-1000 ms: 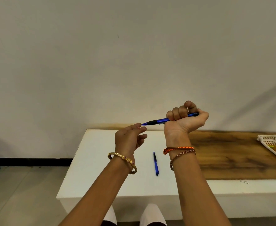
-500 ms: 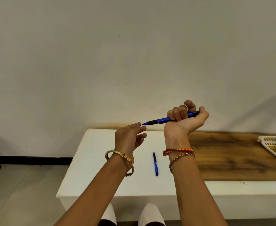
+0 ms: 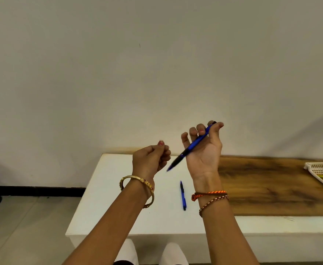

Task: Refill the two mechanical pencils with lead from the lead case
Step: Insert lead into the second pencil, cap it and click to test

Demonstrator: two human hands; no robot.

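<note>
My right hand (image 3: 202,150) is raised above the surface (image 3: 118,197), palm turned toward me, fingers half spread and loosely curled. A blue pencil (image 3: 192,147) lies slanted across the palm; its upper end is caught between my thumb and fingers, and its dark tip points down and left, blurred. Two cord bracelets (image 3: 210,197) on that wrist, one orange, one brown and white.

My left hand (image 3: 151,159) is also raised, just left of the pencil's tip but not touching it. Fingers curled in, thumb and fingertips pressed together; whether they pinch anything I cannot tell. Gold bangle (image 3: 136,190) on that wrist.

Second blue pencil (image 3: 182,196) lies flat on the white part of the surface, between my two forearms, roughly midway from far edge to near edge, pointed end toward the wall.

A dark wooden board (image 3: 271,186) covers the right part of the surface. A white slotted basket (image 3: 317,169) sits at the far right edge, cut off by the frame. A few thin dark lines (image 3: 288,219) near the front edge, right of my arm; too small to identify.
</note>
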